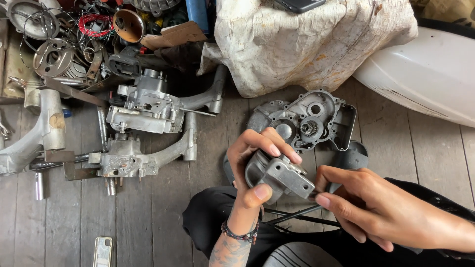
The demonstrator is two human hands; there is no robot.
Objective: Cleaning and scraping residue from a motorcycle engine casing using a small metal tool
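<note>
Grey metal housing [278, 177], left hand [255, 170] gripping, right hand [368, 205] touching

the left hand [257, 165] rises from the bottom of the view, its tattooed forearm upright and a beaded band round the wrist. its fingers curl over the top of a small grey metal part [278, 175] and the thumb presses on the near side, so the hand is closed round it. the right hand [368, 205] comes in from the right edge, palm down, forearm nearly level. its fingers are stretched leftward, the fingertips [322, 200] touching the part's right end.
</note>
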